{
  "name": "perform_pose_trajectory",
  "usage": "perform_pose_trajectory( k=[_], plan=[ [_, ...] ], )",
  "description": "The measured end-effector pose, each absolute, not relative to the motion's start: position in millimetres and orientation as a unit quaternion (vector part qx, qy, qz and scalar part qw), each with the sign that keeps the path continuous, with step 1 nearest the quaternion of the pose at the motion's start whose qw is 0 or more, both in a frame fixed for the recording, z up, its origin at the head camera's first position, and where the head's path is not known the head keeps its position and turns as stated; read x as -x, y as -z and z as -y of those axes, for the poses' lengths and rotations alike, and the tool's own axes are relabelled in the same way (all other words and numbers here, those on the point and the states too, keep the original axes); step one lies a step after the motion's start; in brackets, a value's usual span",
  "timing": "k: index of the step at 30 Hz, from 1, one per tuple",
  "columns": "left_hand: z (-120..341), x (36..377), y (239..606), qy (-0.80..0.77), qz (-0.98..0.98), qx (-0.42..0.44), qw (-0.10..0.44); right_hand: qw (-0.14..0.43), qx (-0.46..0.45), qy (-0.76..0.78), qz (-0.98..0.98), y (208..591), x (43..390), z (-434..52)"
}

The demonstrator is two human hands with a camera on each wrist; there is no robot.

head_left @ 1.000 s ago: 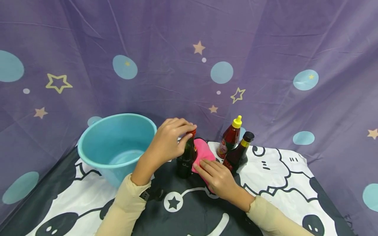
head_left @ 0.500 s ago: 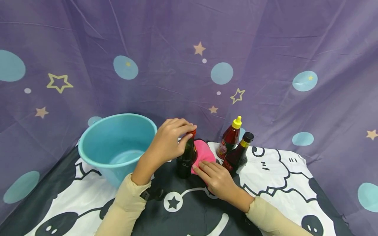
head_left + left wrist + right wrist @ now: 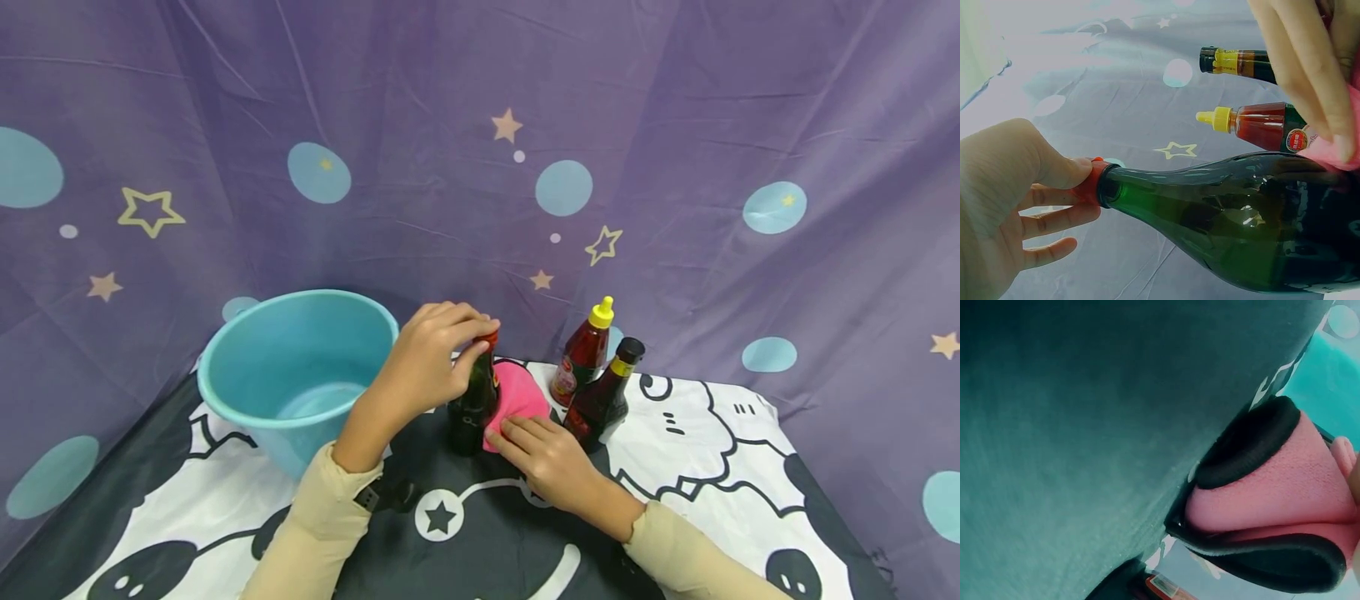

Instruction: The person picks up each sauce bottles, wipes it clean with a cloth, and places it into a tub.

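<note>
A dark green glass bottle [image 3: 471,410] with a red cap [image 3: 1089,181] stands upright on the patterned tablecloth [image 3: 705,450]. My left hand [image 3: 438,354] grips its cap and neck from above, thumb on the cap. My right hand [image 3: 547,462] holds a pink cloth [image 3: 519,398] against the bottle's right side, fingers curled on the cloth. In the left wrist view the right hand's fingers [image 3: 1310,69] press the pink cloth [image 3: 1335,153] onto the bottle [image 3: 1235,219]. The right wrist view shows the pink cloth [image 3: 1272,481], black-edged, folded against dark glass.
A light blue bucket [image 3: 296,367] stands left of the bottle, close to my left forearm. A red sauce bottle with a yellow cap [image 3: 585,354] and a dark sauce bottle with a black cap [image 3: 603,393] stand just right of the cloth. Purple starry fabric hangs behind.
My right hand's fingers have curled in and drawn the pink cloth slightly along the bottle's side. The left hand and the bottle have stayed put.
</note>
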State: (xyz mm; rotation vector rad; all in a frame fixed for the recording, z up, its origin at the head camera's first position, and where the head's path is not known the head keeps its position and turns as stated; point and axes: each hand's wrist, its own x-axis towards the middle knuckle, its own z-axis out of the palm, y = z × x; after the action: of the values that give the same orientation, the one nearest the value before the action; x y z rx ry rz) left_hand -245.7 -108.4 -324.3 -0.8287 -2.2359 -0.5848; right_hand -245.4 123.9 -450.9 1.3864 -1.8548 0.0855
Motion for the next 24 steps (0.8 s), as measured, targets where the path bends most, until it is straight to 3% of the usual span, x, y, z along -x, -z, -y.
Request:
perform_pose_trajectory(
  k=[8,15,24],
  plan=[
    [108.2,245.7,324.5,0.223,0.854,0.322,0.342,0.364,-0.565,-0.012,0.74,453.0,246.1,-121.8],
    [109.1,246.5,323.8,0.221,0.851,0.315,0.357,0.298,-0.577,0.024,0.76,453.6,244.4,-119.6],
    [109.9,246.0,323.7,0.197,0.862,0.271,0.379,0.276,-0.58,0.025,0.766,451.4,244.0,-118.2]
  ],
)
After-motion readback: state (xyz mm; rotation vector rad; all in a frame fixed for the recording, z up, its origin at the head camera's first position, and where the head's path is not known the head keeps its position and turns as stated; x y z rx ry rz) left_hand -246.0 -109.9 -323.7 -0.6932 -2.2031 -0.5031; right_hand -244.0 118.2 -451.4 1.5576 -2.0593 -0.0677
